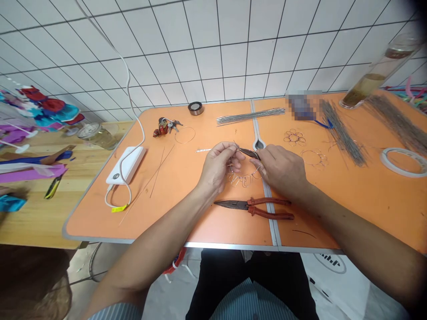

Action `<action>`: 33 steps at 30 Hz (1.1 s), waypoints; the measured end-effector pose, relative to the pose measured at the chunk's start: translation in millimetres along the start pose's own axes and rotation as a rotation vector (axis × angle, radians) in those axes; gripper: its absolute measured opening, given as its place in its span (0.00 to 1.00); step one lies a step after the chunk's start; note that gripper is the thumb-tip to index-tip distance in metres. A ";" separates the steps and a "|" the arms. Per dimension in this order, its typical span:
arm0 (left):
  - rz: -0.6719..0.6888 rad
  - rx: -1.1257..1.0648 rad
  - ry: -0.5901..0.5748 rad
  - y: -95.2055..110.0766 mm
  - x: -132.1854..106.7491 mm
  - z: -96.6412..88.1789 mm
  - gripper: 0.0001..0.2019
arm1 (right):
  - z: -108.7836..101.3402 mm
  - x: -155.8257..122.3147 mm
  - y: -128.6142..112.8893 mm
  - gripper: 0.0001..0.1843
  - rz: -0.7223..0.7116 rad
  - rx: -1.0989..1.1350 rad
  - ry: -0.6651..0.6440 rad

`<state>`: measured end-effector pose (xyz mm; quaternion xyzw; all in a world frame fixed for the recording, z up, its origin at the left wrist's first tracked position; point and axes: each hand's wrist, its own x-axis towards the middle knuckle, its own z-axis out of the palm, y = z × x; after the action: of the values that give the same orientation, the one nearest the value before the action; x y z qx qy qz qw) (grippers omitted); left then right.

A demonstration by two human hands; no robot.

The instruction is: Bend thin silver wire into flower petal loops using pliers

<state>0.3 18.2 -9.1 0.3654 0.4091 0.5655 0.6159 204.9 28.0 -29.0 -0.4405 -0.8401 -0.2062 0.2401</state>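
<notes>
My left hand pinches a thin wire ring bent into several looped petals. My right hand is closed around a pair of dark-jawed pliers; their handles are hidden in the palm. The jaw tips reach the wire at my left fingertips, though whether they clamp it I cannot tell. Below both hands, long-nose pliers with red-orange handles lie flat on the orange table. To the right rest a flower-shaped wire piece and another looped wire ring.
Bundles of straight wire lie at the back and right. Keys, a tape roll, a white power box with a cable, a white ring roll and a glass bottle stand around. A person's head shows lower left.
</notes>
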 end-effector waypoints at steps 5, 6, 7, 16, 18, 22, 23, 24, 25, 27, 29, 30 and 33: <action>-0.017 0.064 0.038 4.2 -1.4 -0.3 0.13 | -0.7 -0.4 -0.2 0.27 0.020 0.053 -0.010; -0.006 0.079 0.042 4.9 -1.6 -0.3 0.13 | -1.0 -0.6 -0.2 0.27 0.022 0.061 -0.009; 0.010 0.093 0.042 5.3 -1.6 -0.3 0.12 | -1.3 -0.9 -0.3 0.27 0.023 0.068 -0.007; 0.103 0.110 -0.006 3.9 3.2 -0.8 0.10 | -2.4 -0.1 -3.0 0.29 0.012 0.034 0.009; 0.080 0.092 -0.007 2.6 3.5 -0.8 0.10 | -2.5 0.7 -3.7 0.29 0.022 0.041 -0.001; 0.032 0.034 0.000 1.1 3.7 -0.7 0.10 | -2.1 1.0 -4.3 0.28 0.007 0.048 0.025; 0.026 0.024 0.004 1.2 3.7 -0.5 0.10 | -1.8 0.8 -4.4 0.28 0.002 0.042 0.036; 0.022 0.019 0.008 1.3 3.7 -0.3 0.10 | -1.5 0.7 -4.5 0.27 -0.003 0.037 0.044; 0.021 0.017 0.014 1.6 3.6 0.0 0.10 | -1.1 0.5 -4.7 0.27 -0.005 0.033 0.050; 0.022 0.017 0.024 2.2 3.2 0.6 0.10 | -0.4 0.2 -5.2 0.27 -0.005 0.028 0.055; 0.029 0.012 0.028 2.6 2.5 1.2 0.10 | 0.0 -0.1 -5.7 0.28 -0.003 0.020 0.058; 0.032 0.008 0.028 2.7 2.2 1.4 0.11 | 0.1 -0.3 -5.8 0.28 -0.003 0.014 0.057; 0.031 0.005 0.028 2.6 1.3 1.7 0.11 | -0.6 -0.6 -5.8 0.28 -0.014 -0.011 0.054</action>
<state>0.9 19.8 -6.2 0.3652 0.4133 0.5792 0.6003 200.5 24.2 -29.7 -0.4303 -0.8351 -0.2242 0.2591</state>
